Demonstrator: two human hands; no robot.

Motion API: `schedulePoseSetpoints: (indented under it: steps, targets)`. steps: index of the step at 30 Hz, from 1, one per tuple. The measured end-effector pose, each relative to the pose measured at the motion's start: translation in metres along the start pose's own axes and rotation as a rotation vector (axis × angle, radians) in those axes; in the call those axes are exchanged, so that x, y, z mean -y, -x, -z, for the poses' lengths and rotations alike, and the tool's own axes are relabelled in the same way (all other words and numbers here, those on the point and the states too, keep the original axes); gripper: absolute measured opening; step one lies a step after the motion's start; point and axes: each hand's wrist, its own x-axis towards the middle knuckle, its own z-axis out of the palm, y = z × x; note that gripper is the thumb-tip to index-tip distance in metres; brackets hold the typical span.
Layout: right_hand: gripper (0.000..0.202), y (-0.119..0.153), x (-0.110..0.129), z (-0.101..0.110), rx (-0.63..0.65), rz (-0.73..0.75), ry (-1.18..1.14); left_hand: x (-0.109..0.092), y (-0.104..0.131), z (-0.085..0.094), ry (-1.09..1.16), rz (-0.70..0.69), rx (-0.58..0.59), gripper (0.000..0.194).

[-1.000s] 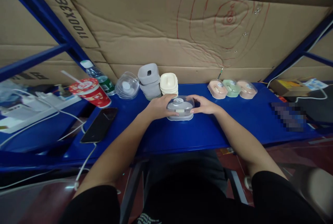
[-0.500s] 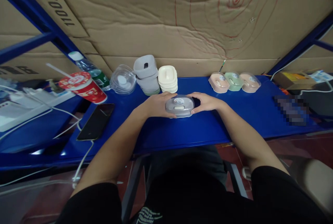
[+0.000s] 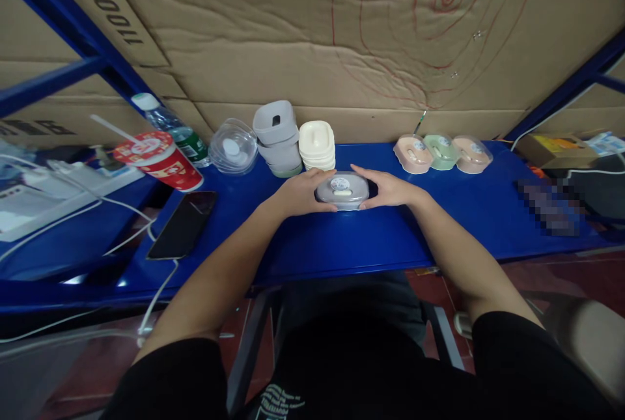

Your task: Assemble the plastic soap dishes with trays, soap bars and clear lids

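Observation:
A grey soap box (image 3: 342, 193) with a clear lid and a round sticker lies between my two hands over the middle of the blue table. My left hand (image 3: 303, 193) grips its left end, and my right hand (image 3: 390, 189) holds the right end with thumb and fingers. Just behind my left hand stands a stack of cream inner trays (image 3: 316, 139). Beside that rise stacked grey box bases (image 3: 276, 126), then nested clear lids (image 3: 233, 146) further left. At the back right, a pink soap box (image 3: 413, 154), a green one (image 3: 441, 152) and another pink one (image 3: 471, 154) sit in a row.
To the left are a red paper cup (image 3: 166, 163) with a straw, a water bottle (image 3: 178, 133), a black phone (image 3: 183, 224) and a white power strip (image 3: 63, 202) with cables. Cardboard (image 3: 254, 29) walls the back. A small carton (image 3: 551, 148) stands far right.
Both hands have shifted the grey soap box slightly away from me and a little to the right. The view has moved slightly too; the other things stay where they stood.

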Motion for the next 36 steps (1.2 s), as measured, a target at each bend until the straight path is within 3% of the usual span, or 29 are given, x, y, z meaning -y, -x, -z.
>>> schedulePoseSetpoints:
  steps: [8,12,15,19,24,27,30,33,36]
  targets:
    - [0.123,0.001,-0.001,0.002,0.001,-0.051,0.006,-0.002,-0.002,0.000,-0.004,0.002,0.020,0.100]
    - [0.125,0.001,0.004,0.001,-0.023,0.033,0.019,-0.001,-0.002,0.001,0.006,0.030,0.032,0.101]
    - [0.113,-0.001,0.007,-0.002,0.003,0.123,0.016,0.002,-0.002,-0.001,0.025,0.043,0.037,0.100]
    - [0.098,-0.003,0.008,-0.002,0.028,0.108,0.024,0.004,-0.003,-0.007,0.047,0.016,0.051,0.102]
    - [0.097,0.006,0.013,0.011,0.005,-0.039,0.208,-0.002,-0.004,-0.012,-0.027,0.006,0.056,0.104]
    - [0.101,0.014,0.017,0.020,-0.123,-0.253,0.480,-0.007,-0.003,-0.010,-0.071,0.007,0.048,0.114]
    - [0.111,0.018,0.017,0.025,-0.256,-0.430,0.640,-0.009,-0.002,-0.005,-0.079,0.003,0.075,0.107]
    - [0.098,0.017,0.011,0.029,-0.296,-0.469,0.666,-0.009,-0.002,-0.002,-0.104,-0.002,0.117,0.094]
    - [0.084,0.014,-0.001,0.030,-0.237,-0.478,0.636,-0.008,-0.003,-0.004,-0.135,-0.010,0.125,0.087]
